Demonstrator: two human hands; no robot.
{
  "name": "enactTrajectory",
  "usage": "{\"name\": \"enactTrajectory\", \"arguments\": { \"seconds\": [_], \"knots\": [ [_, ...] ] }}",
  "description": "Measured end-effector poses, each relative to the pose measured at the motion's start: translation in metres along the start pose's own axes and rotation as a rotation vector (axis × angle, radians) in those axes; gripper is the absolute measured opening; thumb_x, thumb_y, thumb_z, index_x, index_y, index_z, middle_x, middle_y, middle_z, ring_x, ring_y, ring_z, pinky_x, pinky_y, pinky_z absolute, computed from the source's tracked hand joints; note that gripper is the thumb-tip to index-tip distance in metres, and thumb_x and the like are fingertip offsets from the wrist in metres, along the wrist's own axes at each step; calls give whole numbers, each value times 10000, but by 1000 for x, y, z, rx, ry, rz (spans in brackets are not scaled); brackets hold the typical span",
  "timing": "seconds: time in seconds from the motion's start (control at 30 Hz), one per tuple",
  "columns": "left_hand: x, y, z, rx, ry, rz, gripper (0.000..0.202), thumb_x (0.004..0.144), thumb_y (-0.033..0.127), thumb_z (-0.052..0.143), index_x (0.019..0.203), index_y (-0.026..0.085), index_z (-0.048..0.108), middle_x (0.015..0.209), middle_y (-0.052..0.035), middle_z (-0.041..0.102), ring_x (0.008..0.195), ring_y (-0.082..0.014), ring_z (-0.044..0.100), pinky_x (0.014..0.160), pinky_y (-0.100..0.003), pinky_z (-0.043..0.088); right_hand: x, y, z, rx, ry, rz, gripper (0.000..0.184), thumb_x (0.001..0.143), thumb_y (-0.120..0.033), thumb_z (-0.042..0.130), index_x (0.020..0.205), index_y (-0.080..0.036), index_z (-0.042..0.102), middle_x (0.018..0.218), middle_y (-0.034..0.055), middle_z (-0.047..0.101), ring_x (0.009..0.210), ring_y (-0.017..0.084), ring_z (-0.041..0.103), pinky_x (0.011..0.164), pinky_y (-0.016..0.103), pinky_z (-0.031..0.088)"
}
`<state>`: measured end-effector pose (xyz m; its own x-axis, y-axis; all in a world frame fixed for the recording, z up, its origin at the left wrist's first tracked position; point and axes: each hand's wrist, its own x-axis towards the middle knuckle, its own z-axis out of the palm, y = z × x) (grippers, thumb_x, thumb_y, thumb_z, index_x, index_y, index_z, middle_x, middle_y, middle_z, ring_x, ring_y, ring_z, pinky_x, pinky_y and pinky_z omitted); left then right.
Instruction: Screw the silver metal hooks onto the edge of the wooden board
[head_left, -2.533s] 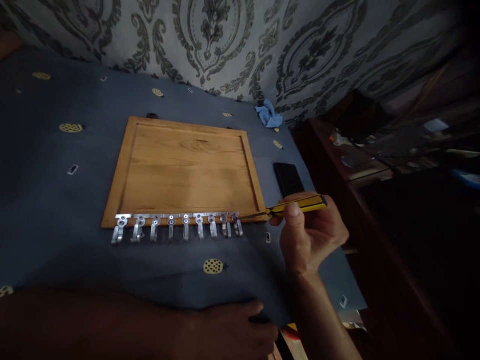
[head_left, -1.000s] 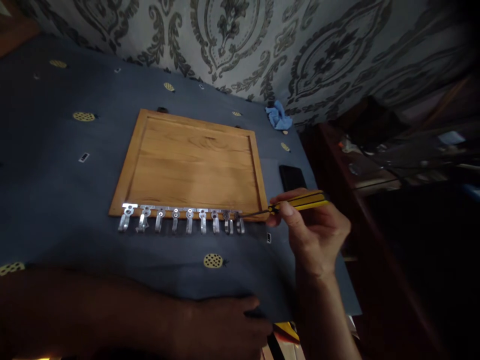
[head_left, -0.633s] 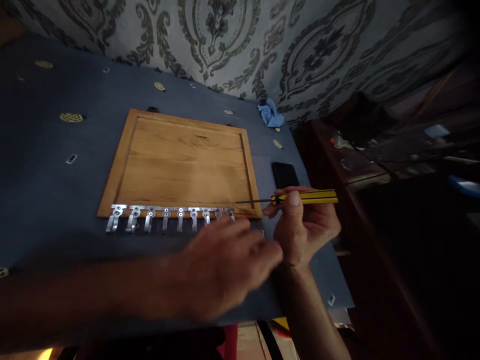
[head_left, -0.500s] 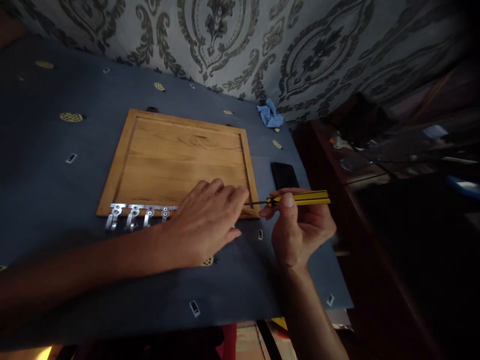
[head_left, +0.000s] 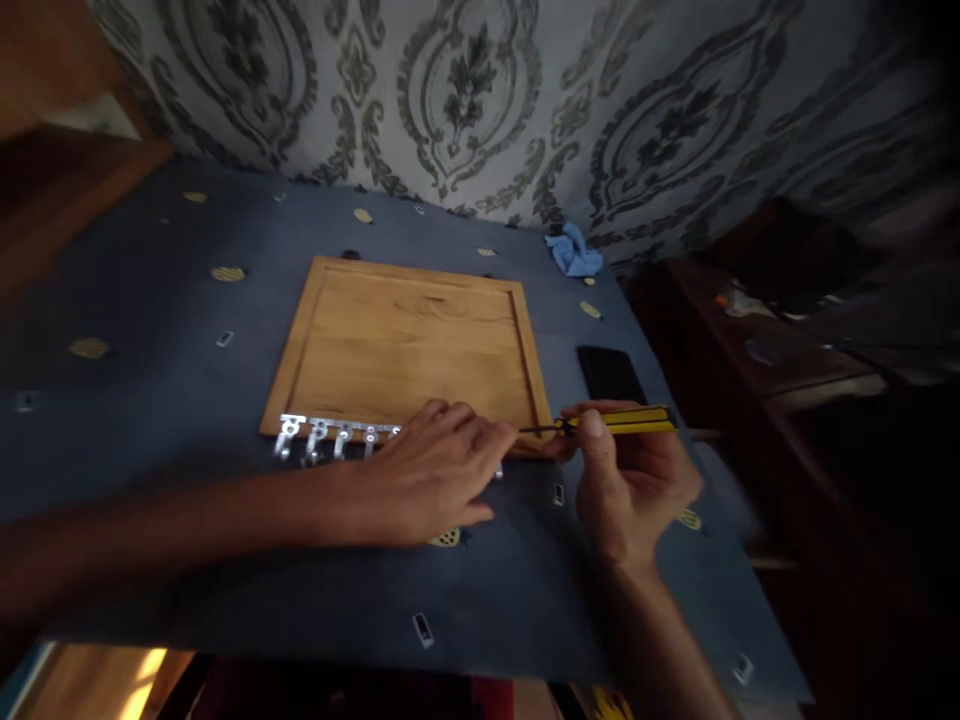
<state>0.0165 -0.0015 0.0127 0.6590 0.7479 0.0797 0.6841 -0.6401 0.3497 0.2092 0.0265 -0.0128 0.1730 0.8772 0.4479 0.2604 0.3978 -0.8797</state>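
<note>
A framed wooden board (head_left: 412, 335) lies on the table, with a metal hook rail (head_left: 343, 436) along its near edge. Over the right part of that rail, my left hand (head_left: 442, 475) is closed with bent fingers, hiding the hooks beneath; its fingertips are out of sight. My right hand (head_left: 637, 490) grips a yellow and black screwdriver (head_left: 630, 420), held almost level above the board's near right corner. The thin shaft points left towards my left fingers, and its tip is hidden behind them.
A blue patterned cloth (head_left: 225, 590) covers the table. A black flat object (head_left: 609, 374) lies right of the board, and a crumpled blue cloth (head_left: 576, 252) is at the back. Patterned curtain (head_left: 480, 100) hangs behind. A dark reddish shelf (head_left: 712, 320) stands at right.
The view has shifted, so the board, table and both hands appear further right and slightly lower. Both hands keep nearly the same pose, and the screwdriver is still in my right hand.
</note>
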Motion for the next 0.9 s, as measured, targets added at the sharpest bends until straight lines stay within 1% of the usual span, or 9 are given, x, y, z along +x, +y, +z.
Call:
{"name": "enactTrajectory", "arguments": {
  "seconds": [0.07, 0.13, 0.17, 0.23, 0.33, 0.4, 0.5, 0.63, 0.9],
  "knots": [
    [-16, 3, -1, 31, 42, 122, 438, 901, 362, 713, 1209, 123, 514, 1145, -112, 672, 1111, -266, 593, 955, -388, 449, 2, 1, 0, -1, 25, 8, 221, 826, -392, 757, 829, -180, 696, 622, -22, 675, 456, 120, 605, 477, 258, 498],
    [-28, 3, 0, 55, 102, 275, 235, 982, 271, 590, 1171, 142, 536, 1071, -76, 695, 1085, -220, 611, 975, -358, 444, 4, 2, 1, 7, 44, 24, 248, 809, -415, 767, 815, -177, 697, 613, -19, 676, 455, 128, 613, 471, 259, 496],
    [-32, 2, 2, 76, 151, 300, 186, 999, 227, 547, 1168, 152, 536, 1050, -63, 701, 1066, -209, 621, 990, -367, 440, 5, 2, 1, 20, 53, 33, 263, 801, -428, 771, 810, -177, 694, 614, -17, 679, 449, 128, 609, 466, 260, 494],
    [-31, -2, 5, 62, 229, 181, 269, 972, 279, 608, 1188, 146, 518, 1076, -77, 694, 1066, -230, 621, 976, -395, 460, 7, 3, 3, 58, 74, 47, 295, 787, -457, 773, 795, -177, 680, 622, -15, 684, 427, 120, 585, 450, 260, 485],
    [-14, -7, 8, -30, 209, -94, 583, 846, 421, 762, 1246, 111, 472, 1185, -141, 650, 1110, -283, 604, 926, -415, 494, 8, 6, 4, 82, 86, 59, 322, 787, -484, 759, 785, -181, 651, 605, -27, 672, 423, 115, 575, 449, 252, 478],
    [-2, -7, 10, -45, 172, -176, 655, 815, 460, 782, 1263, 109, 458, 1220, -158, 632, 1136, -305, 592, 938, -438, 485, 7, 8, 4, 72, 60, 59, 314, 799, -481, 745, 794, -184, 645, 579, -36, 656, 428, 116, 577, 455, 247, 475],
    [7, -1, 14, -8, 119, -191, 689, 803, 479, 788, 1273, 105, 450, 1211, -157, 634, 1134, -314, 593, 967, -449, 456, 5, 10, 4, 67, 0, 58, 295, 819, -469, 729, 828, -186, 648, 544, -44, 640, 445, 125, 594, 461, 243, 470],
    [9, 6, 20, 31, 56, -195, 673, 804, 459, 791, 1264, 103, 452, 1193, -156, 649, 1136, -315, 601, 969, -448, 449, 2, 9, 2, 44, -53, 36, 262, 849, -445, 710, 859, -188, 661, 563, -44, 646, 488, 128, 619, 497, 245, 489],
    [18, 7, 20, 37, 56, -219, 665, 832, 434, 765, 1296, 89, 439, 1159, -164, 670, 1107, -326, 624, 938, -462, 467, -1, 13, -1, -22, -126, 8, 217, 870, -412, 697, 877, -197, 663, 658, -44, 636, 493, 103, 580, 509, 248, 504]
  ]
}}
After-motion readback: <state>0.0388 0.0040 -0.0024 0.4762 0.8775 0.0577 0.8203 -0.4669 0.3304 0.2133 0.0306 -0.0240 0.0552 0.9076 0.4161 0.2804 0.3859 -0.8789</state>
